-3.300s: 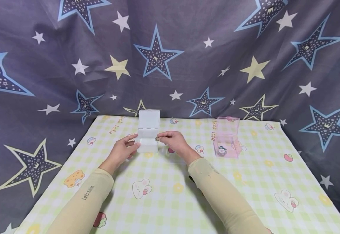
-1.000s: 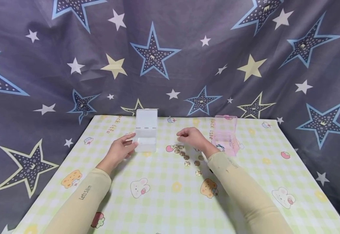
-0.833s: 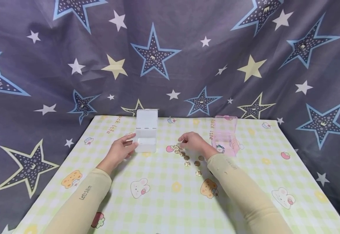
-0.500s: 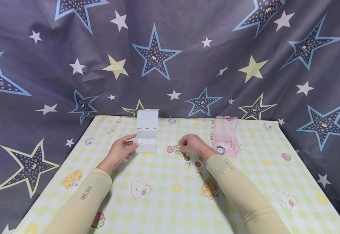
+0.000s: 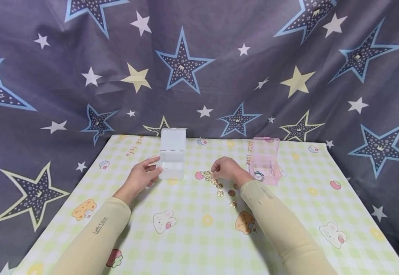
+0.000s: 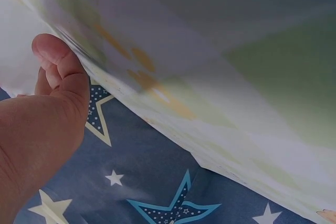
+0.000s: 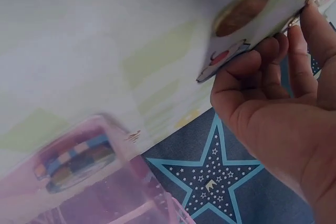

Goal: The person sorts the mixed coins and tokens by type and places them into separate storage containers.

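Note:
My left hand (image 5: 141, 178) holds the left side of a small white box (image 5: 172, 173), thumb at its front corner and fingers along its side. The box's hinged lid (image 5: 173, 139) stands upright. In the left wrist view, the thumb and fingers (image 6: 50, 48) bend along the pale box wall. My right hand (image 5: 228, 170) reaches down to several gold coins (image 5: 220, 193) lying on the cloth, fingertips right at the upper end of their line. In the right wrist view, a coin (image 7: 241, 11) lies beside the curled fingers; I cannot tell whether one is pinched.
A clear pink box (image 5: 270, 176) with its lid raised stands right of the right hand, a round striped thing (image 7: 79, 163) inside. The green-checked tablecloth (image 5: 192, 244) covers the table up to a dark star-print curtain (image 5: 220, 76) behind.
My right hand has gone from the white box, where it held a coin at the rim, rightward and down to the coins on the cloth. The left hand keeps its place.

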Motion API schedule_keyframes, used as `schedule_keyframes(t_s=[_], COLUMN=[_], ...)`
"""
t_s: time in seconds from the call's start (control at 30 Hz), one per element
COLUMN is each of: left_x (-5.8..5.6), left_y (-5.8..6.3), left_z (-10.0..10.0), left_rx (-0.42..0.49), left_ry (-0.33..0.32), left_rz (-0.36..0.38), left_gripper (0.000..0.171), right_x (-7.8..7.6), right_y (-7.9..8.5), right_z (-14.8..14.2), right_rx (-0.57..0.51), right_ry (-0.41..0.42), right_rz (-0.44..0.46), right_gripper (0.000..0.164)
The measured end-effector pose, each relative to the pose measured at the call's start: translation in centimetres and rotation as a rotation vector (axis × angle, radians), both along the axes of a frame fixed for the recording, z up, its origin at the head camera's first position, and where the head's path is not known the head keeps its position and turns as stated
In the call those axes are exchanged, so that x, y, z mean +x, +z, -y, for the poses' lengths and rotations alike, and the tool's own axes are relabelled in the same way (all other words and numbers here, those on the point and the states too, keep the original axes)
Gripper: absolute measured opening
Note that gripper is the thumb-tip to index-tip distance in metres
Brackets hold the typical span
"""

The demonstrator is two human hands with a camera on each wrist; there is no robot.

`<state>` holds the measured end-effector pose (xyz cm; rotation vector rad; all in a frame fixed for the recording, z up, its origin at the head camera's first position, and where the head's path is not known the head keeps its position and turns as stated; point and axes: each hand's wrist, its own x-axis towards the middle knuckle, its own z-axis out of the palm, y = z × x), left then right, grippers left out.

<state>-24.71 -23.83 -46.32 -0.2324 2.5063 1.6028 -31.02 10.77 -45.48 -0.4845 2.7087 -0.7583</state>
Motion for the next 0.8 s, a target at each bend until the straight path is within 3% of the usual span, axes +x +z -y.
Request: schedule_keyframes(t_s=[0.4, 0.8], left_x=[0.07, 0.09], left_y=[0.07, 0.15], left_z=[-0.06, -0.05], left_rx=[0.005, 0.014], left_ry=[-0.001, 0.006], left_rz=[-0.003, 0.001], left_gripper=[0.062, 0.061], right_x=[-0.70, -0.24], right_y=[0.70, 0.86], right_z=[0.44, 0.54], right_rx=[0.072, 0.112], right_ry=[0.005, 0.031], right_rz=[0.073, -0.003], right_gripper=[0.008, 0.011])
